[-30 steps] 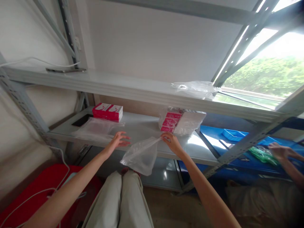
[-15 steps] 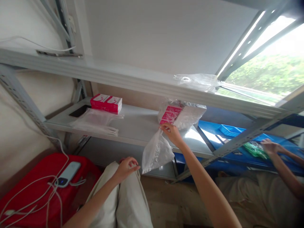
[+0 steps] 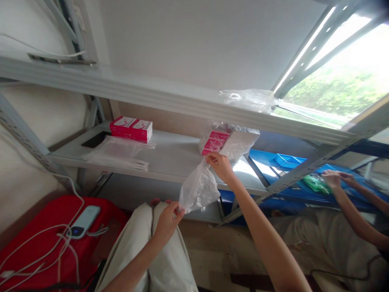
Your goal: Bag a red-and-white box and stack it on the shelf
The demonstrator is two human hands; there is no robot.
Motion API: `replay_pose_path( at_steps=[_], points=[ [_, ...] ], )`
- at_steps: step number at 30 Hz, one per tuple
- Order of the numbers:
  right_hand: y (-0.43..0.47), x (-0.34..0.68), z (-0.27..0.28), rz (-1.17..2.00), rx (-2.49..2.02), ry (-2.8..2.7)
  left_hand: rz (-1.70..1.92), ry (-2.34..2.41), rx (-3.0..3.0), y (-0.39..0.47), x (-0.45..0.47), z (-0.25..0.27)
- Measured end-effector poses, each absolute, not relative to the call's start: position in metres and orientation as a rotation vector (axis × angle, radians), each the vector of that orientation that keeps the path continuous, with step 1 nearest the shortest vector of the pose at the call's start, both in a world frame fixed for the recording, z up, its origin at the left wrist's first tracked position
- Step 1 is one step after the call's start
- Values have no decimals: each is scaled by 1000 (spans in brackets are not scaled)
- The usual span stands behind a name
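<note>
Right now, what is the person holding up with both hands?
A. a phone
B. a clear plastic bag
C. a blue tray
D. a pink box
B. The right hand pinches the top of the clear plastic bag by the shelf, and the left hand grips its bottom corner; the pink boxes sit untouched on the shelf.

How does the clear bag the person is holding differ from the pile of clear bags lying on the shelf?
The held bag hangs in the air, stretched between the right hand at its top and the left hand at its lower corner; the stack of bags lies flat on the shelf. The held bag is single and crumpled; the stack is several layered, smooth sheets. Both are clear plastic and look empty.
</note>
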State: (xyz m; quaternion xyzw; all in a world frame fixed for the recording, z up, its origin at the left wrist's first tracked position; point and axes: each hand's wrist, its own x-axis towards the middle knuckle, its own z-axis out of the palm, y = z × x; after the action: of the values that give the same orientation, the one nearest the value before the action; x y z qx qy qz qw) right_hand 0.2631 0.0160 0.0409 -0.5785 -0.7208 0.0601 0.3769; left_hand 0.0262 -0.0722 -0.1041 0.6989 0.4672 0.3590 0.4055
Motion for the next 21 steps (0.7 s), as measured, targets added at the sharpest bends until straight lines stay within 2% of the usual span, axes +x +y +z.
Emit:
replay_pose_path(
  at_steps=[4, 9, 19, 21],
  points=[
    [7, 263, 48, 225, -1403, -1891, 1145, 1090, 1495, -52, 8, -108],
    [-2, 271, 55, 475, -1257, -1984, 1288, 970, 1184, -24, -38, -96],
    [7, 285, 50, 740, -1173, -1884, 1110, 909, 1213, 15, -102, -41],
    [14, 289, 47, 714, -1220, -1875, 1035, 875, 1245, 23, -106, -34]
  ],
)
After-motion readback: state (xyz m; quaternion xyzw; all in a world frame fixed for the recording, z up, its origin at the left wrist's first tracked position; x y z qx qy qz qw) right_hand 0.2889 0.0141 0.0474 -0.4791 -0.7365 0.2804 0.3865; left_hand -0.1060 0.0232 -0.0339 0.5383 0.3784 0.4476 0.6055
